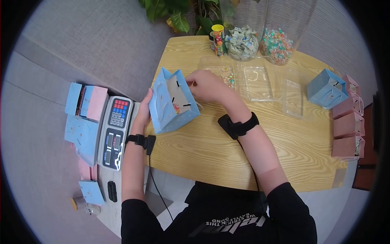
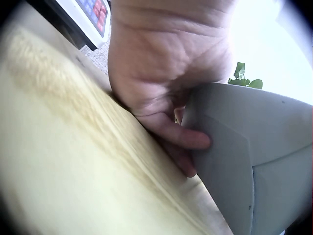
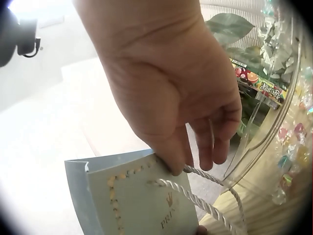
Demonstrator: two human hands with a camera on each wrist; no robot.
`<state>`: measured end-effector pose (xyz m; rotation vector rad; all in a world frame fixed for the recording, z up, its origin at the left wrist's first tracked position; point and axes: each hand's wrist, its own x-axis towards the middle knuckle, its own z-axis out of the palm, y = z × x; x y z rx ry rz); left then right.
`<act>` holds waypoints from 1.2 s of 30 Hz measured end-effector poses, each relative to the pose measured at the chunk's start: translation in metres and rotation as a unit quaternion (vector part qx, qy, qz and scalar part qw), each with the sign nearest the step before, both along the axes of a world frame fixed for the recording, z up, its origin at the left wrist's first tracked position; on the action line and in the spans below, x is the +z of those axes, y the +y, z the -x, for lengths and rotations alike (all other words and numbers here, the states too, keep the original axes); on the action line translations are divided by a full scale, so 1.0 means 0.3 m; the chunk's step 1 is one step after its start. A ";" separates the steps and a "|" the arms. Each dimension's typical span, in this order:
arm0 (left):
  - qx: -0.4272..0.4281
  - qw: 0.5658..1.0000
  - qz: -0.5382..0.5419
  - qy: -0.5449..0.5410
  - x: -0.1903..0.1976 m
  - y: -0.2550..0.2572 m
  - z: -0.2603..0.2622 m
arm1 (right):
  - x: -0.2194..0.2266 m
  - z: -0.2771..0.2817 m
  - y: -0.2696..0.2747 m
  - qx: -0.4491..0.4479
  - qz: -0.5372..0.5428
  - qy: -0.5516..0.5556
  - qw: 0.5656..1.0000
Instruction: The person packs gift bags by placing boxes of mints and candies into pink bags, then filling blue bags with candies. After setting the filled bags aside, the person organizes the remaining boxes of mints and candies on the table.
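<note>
At the left side of a wooden table (image 1: 195,162), a person in a black shirt (image 1: 207,203) steadies a light-blue gift bag (image 1: 172,91), tilted, its mouth open and a few reddish pieces showing inside. The left hand (image 1: 143,112) holds the bag low on its left side, fingers bent against the base. The right hand (image 1: 209,87) pinches the bag's top edge on the right between thumb and forefinger, its other fingers loosely curled, just beside a twisted cord handle (image 3: 198,198) (a small crown is printed below the cord). Clear plastic trays (image 1: 256,83) lie beyond and to the right, with wrapped candies (image 1: 229,79) in the one nearest the right hand. On the far side stand a yellow-capped tube (image 1: 218,40), a jar of pale-wrapped sweets (image 1: 242,44) and a jar of colourful sweets (image 1: 277,46), with a leafy plant (image 1: 178,22) behind. Another blue bag (image 1: 325,89) stands at the right beside a row of pink bags (image 1: 348,124). To the left of the table sits a digital scale (image 1: 115,134), flanked on its left by more blue and pink bags (image 1: 83,134).
</note>
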<state>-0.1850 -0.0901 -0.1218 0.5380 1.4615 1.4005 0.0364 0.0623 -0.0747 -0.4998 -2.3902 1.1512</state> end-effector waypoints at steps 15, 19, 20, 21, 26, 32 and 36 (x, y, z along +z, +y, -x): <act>0.002 1.000 -0.010 0.006 0.013 -0.006 -0.013 | -0.037 -0.041 0.052 -0.098 -0.159 -0.028 0.982; 0.003 1.000 -0.003 0.008 0.024 -0.006 -0.023 | 0.002 -0.118 0.085 -0.193 -0.157 -0.169 0.954; 0.003 1.000 -0.003 0.007 0.022 -0.005 -0.021 | 0.016 -0.128 0.079 -0.216 -0.153 -0.252 0.931; 0.002 1.000 -0.004 0.009 0.019 -0.004 -0.019 | 0.021 -0.129 0.076 -0.217 -0.153 -0.253 0.930; -0.009 1.000 -0.006 0.006 0.008 -0.003 -0.003 | 0.059 -0.107 0.023 -0.132 -0.125 -0.376 0.909; -0.011 1.000 -0.011 -0.001 0.013 0.001 -0.010 | -0.039 -0.054 0.042 -0.151 -0.168 -0.355 0.907; 0.010 1.000 -0.010 0.000 0.013 0.001 -0.013 | -0.042 -0.062 0.049 -0.203 -0.230 -0.255 0.917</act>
